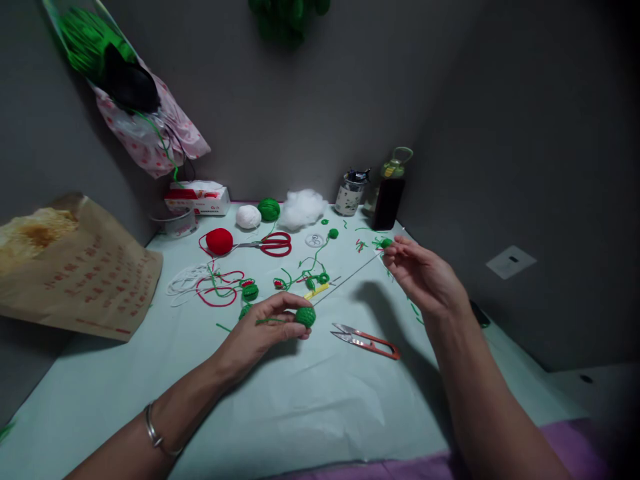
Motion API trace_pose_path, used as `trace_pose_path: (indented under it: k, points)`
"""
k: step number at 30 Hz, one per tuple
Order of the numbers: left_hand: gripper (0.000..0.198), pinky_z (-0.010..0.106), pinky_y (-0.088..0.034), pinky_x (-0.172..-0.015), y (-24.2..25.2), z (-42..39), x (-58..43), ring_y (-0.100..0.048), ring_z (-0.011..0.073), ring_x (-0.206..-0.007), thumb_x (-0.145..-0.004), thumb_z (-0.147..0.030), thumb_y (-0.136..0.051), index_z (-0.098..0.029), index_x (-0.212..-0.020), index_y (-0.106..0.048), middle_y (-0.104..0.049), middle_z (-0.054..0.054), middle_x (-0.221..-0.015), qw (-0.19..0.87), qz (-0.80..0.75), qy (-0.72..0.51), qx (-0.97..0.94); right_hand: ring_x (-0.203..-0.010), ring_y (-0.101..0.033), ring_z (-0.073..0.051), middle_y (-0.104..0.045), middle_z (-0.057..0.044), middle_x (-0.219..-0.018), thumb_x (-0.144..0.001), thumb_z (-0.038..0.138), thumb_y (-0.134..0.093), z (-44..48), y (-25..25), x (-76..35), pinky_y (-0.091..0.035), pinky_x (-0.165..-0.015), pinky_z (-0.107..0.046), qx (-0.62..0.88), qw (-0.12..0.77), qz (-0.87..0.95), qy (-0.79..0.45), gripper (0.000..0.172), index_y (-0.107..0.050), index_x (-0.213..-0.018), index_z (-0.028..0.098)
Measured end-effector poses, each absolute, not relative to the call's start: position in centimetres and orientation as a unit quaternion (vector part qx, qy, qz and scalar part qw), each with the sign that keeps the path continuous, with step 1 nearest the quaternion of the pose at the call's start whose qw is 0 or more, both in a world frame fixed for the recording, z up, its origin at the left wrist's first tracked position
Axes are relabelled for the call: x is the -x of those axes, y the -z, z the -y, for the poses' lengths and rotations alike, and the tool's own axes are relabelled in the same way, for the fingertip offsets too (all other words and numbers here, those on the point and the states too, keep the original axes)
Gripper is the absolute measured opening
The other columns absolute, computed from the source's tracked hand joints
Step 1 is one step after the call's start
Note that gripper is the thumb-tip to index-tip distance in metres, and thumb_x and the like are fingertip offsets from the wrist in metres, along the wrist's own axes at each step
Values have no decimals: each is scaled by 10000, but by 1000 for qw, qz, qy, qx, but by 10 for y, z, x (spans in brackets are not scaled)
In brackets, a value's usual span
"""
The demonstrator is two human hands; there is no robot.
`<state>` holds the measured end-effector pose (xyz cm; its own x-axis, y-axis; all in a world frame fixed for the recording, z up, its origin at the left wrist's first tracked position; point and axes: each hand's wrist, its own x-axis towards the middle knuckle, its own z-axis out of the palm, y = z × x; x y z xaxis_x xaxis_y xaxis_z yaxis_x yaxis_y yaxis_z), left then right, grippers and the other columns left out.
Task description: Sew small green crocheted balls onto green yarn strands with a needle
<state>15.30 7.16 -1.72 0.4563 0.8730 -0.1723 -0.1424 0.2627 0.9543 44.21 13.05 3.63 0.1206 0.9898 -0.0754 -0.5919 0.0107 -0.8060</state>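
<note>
Left hand (260, 333) pinches green crochet ball (305, 316) at fingertips, 2 o'clock of palm. Right hand (423, 273) fingertips pinched on pale strand (350, 278) running to ball, 8 o'clock. Orange snips (367, 340) on table (300, 413), 4 o'clock of ball.
</note>
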Motion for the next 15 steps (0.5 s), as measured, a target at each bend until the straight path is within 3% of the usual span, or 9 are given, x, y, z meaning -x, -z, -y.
trace_pose_path:
  k: [3, 8, 11, 15]
  points:
    - [287, 338, -476, -819, 16, -73, -152, -677, 194, -870, -788, -272, -763, -232, -1056, -669, -710, 26, -877, 667, -399, -375, -505, -719, -605, -71, -589, 10, -781, -766, 70, -727, -118, -48, -432, -572, -671, -144, 340, 667, 343, -567, 209, -634, -910, 190]
    - [222, 345, -487, -858, 14, -75, -154, -630, 198, -936, -757, -267, -761, -205, -938, -650, -669, 38, -992, 538, -453, -441, -558, -458, -421, -77, -474, 52, -510, -771, 301, -826, -80, -62, -416, -418, -455, -183, 257, 635, 494, -536, 160, -669, -755, 276]
    - [225, 333, -496, -873, 14, -75, -152, -628, 196, -967, -783, -298, -754, -210, -928, -607, -651, 32, -1010, 510, -463, -479, -544, -443, -496, -115, -539, 23, -438, -856, 386, -744, -60, -63, -408, -456, -520, -243, 186, 475, 644, -570, 180, -717, -711, 283]
    - [325, 288, -501, -783, 15, -77, -148, -636, 171, -877, -811, -322, -754, -244, -1087, -603, -637, -1, -940, 531, -450, -503, -512, -649, -634, -146, -707, -64, -675, -913, 346, -678, -49, -63, -391, -501, -681, -275, 147, 203, 732, -634, 202, -788, -826, 201]
